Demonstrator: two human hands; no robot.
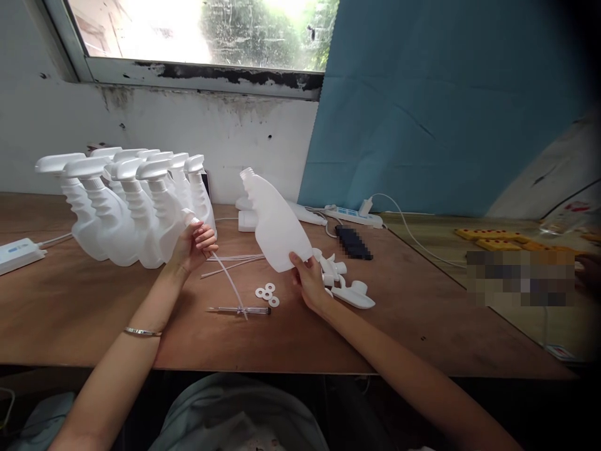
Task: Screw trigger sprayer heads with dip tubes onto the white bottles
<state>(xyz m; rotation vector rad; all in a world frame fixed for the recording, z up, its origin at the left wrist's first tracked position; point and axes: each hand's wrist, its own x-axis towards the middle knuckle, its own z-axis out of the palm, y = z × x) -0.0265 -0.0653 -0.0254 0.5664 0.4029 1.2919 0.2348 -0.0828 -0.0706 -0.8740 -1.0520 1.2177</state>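
My left hand [193, 245] is closed round a small white sprayer piece, and from it a thin dip tube [229, 279] hangs toward the table. My right hand [307, 279] grips a white plastic bottle [280, 228] near its base. The bottle tilts with its open, threaded neck up and to the left, apart from the tube. Just behind my left hand stand several white spray bottles [134, 219] with their heads on. White trigger heads [354, 293] lie beside my right hand. Between the hands are several white washers [267, 294] and a clear-handled screwdriver [253, 310].
More thin tubes [235, 258] lie behind the washers. A power strip [354, 216] with a white cable and a dark phone [353, 242] sit at the back right; another white power strip [21, 254] is at far left. Yellow pieces [493, 238] are on the right-hand table.
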